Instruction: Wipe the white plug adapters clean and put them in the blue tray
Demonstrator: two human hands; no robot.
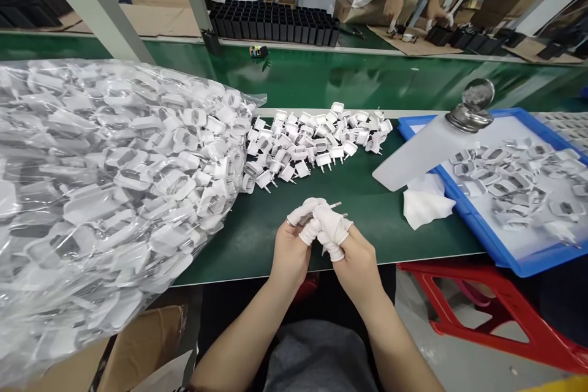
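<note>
My left hand (294, 242) and my right hand (344, 245) meet over the near edge of the green table (358, 196), fingertips in white finger cots. Together they pinch one small white plug part (324, 211) whose metal pins stick out to the right. A loose pile of the same white plug parts (312, 141) lies just beyond my hands. A big clear plastic bag (105, 184) full of these parts fills the left side, its mouth open toward the pile.
A blue tray (482, 233) with several plug parts sits at the right, a frosted bottle with a metal cap (436, 141) leaning on it, a white cloth (425, 202) beside it. Red stool (496, 312) below. Across the green belt, other people's hands work by black trays (275, 21).
</note>
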